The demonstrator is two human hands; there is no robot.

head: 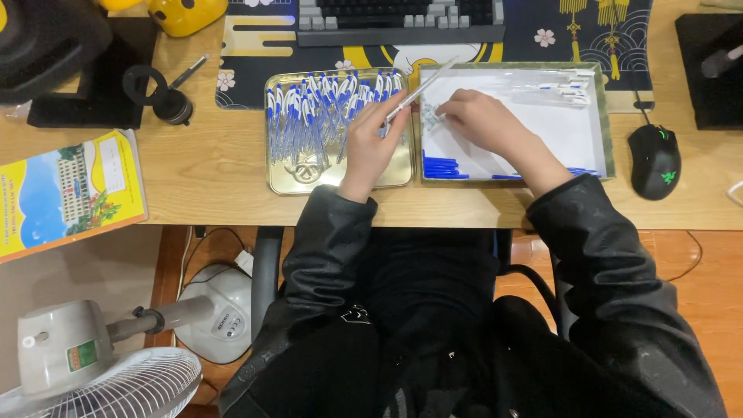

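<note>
My left hand (370, 143) holds a clear pen barrel (422, 89) that points up to the right, over the edge of a gold metal tray (282, 182). That tray is full of several blue-and-white pens (317, 116). My right hand (480, 120) rests in a white shallow box (557, 131) with a green rim, its fingers pinched on a small heap of tiny metal parts (428, 118). Blue pen parts (443, 166) lie along the box's near edge. A few more pen pieces (569, 89) lie at its far right.
A black mouse (655, 161) sits right of the box. A keyboard (398, 19) lies on a patterned desk mat (248, 62). On the left are a colourful booklet (70, 190), a black lens-like object (166, 97) and a pen (190, 71). A fan (101, 364) stands below the desk.
</note>
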